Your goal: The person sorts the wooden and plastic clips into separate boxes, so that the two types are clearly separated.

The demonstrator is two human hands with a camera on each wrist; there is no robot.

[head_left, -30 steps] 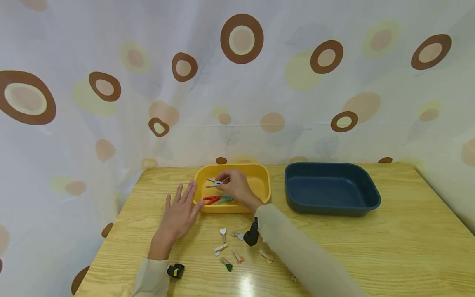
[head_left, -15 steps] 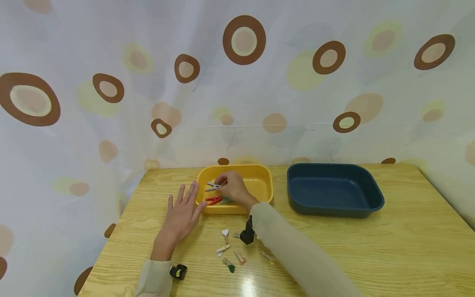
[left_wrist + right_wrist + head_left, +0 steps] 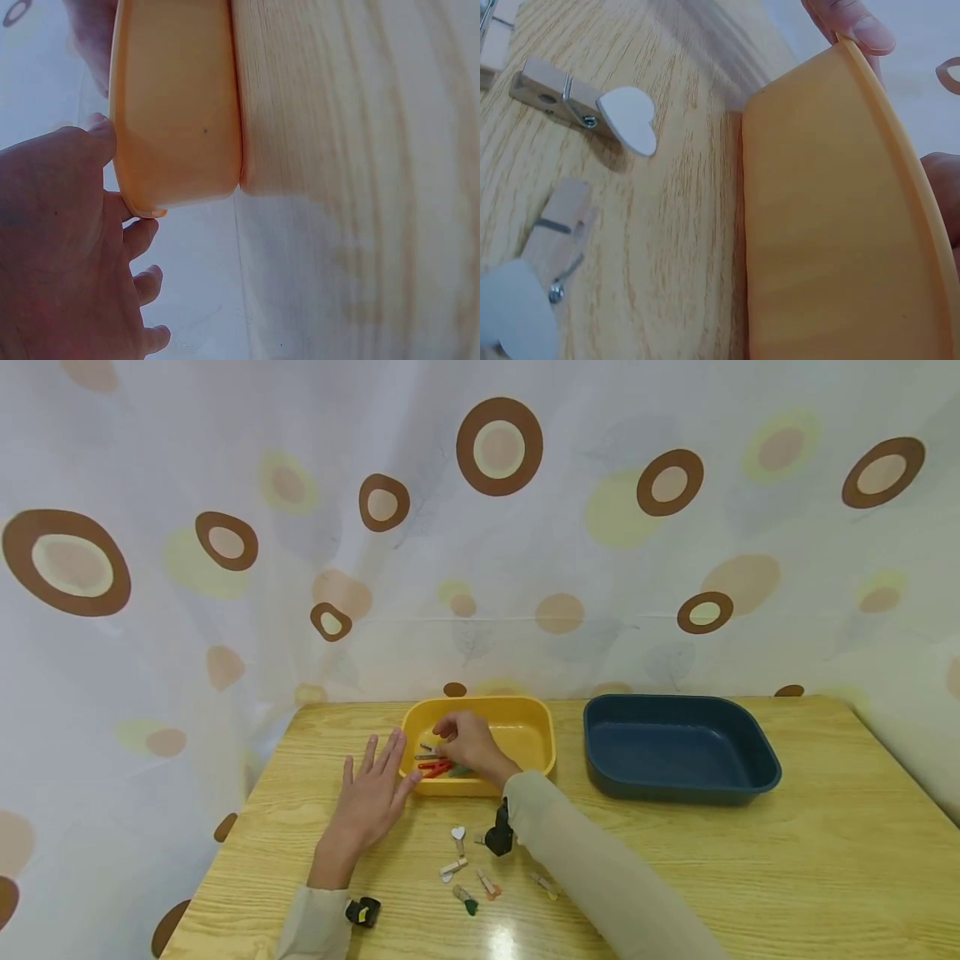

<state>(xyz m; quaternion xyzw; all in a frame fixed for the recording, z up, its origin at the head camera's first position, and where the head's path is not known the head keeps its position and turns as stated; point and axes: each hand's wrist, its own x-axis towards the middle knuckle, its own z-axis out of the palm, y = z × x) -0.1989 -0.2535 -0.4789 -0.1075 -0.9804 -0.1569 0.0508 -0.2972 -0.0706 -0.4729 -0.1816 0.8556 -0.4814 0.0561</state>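
Observation:
My left hand point(image 3: 367, 806) lies with spread, straight fingers against the left end of the yellow basin point(image 3: 553, 743), its thumb at the front left corner of the rim. Inside the basin, my right hand point(image 3: 472, 745) is low at the left side, thumb and index finger apart. A grey clothespin point(image 3: 426, 757) lies just beyond the thumb tip, partly hidden by the hand. In front of it are a red clothespin point(image 3: 435, 768) and a green clothespin point(image 3: 459, 771), the latter partly covered by the right hand.
A dark blue basin point(image 3: 682, 793) stands to the right on the wooden table point(image 3: 825, 860). Several small wooden clothespins with hearts lie in front of the yellow basin, among them a white-heart clothespin point(image 3: 562, 97) and a green-heart clothespin point(image 3: 466, 900). A patterned curtain point(image 3: 480, 560) hangs behind.
My right hand has lowered the grey clothespin into the basin, and its finger and thumb have come apart from it. The left hand keeps its place at the rim.

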